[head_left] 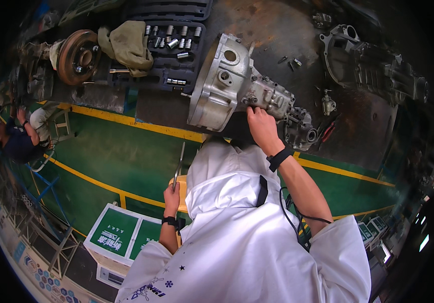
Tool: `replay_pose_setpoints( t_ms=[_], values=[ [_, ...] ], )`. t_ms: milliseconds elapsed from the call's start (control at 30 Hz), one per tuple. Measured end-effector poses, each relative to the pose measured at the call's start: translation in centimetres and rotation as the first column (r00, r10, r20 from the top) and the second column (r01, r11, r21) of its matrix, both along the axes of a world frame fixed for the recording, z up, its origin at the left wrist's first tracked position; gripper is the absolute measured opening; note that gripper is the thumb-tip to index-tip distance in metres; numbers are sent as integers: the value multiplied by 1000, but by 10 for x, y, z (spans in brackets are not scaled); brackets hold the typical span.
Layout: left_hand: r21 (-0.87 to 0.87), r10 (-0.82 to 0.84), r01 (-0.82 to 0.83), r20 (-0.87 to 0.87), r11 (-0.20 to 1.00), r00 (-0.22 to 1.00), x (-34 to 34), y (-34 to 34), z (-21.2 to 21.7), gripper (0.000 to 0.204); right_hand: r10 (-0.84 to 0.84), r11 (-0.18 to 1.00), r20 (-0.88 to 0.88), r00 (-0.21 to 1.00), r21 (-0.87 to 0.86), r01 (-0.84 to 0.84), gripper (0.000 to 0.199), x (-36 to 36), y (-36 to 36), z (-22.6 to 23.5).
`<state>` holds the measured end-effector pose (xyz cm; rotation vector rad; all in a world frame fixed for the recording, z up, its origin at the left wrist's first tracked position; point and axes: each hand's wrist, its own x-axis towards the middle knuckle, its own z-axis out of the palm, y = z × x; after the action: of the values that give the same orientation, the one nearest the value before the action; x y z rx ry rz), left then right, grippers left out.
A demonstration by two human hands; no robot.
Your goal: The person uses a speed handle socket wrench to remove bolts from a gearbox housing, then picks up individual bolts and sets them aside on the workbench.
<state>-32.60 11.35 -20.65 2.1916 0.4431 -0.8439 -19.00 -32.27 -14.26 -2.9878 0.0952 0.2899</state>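
Note:
A silver gearbox (222, 83) lies on the dark metal workbench, its wide bell housing to the left. My right hand (262, 129) is closed at the near side of its casing, with the fingertips against the metal. Whatever those fingers may be pinching is hidden. Down by my left side, away from the bench, my left hand (172, 198) is wrapped round a long slim metal tool (180, 160) that points up toward the bench edge. The tool's exact kind cannot be made out.
An open socket set case (159, 68) lies left of the gearbox, beside a cloth (128, 45) and a rusty brake disc (79, 56). Another gearbox (373, 68) sits at the right, near red-handled pliers (329, 131). A person (20, 134) sits far left.

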Motion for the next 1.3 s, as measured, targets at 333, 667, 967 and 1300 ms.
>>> replay_pose_setpoints(
  t_ms=[333,667,967,1300],
  values=[
    [1,-29,30,-50,1000,998,-4,6,-8,39,6,1000,-101,995,-22,-8,28,-7,-8,28],
    [-26,-47,49,56,998,997,11,8,32,46,187,982,97,978,-44,-183,13,-7,-16,1],
    [58,-221,216,401,975,889,30,-57,163,32,286,952,171,943,-166,-258,4,1,-18,-13],
    [191,-279,211,486,959,828,-36,-85,200,33,-559,779,411,720,558,287,14,6,-175,15]
  ],
)
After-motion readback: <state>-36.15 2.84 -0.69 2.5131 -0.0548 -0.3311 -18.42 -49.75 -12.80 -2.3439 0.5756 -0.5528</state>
